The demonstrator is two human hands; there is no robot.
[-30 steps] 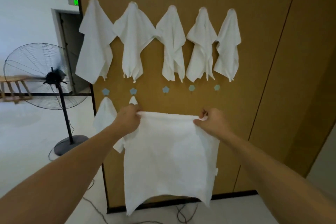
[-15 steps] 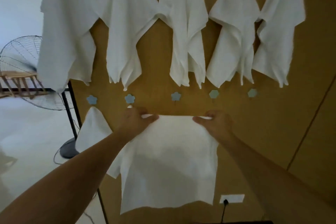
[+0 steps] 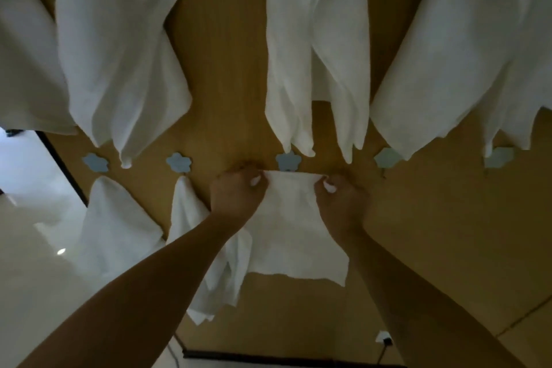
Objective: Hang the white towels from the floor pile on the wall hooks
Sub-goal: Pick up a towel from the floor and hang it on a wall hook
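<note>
both hands pinching a towel (image 3: 295,227) by its top edge, left hand (image 3: 237,194), right hand (image 3: 340,199), edge right under the middle hook (image 3: 287,161), brown wall (image 3: 221,69) behind

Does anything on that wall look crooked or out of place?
Nothing looks damaged. The lower row is only partly filled: two towels hang at the left, both hands hold a third towel under the middle hook, and the two hooks to its right are bare.
</note>
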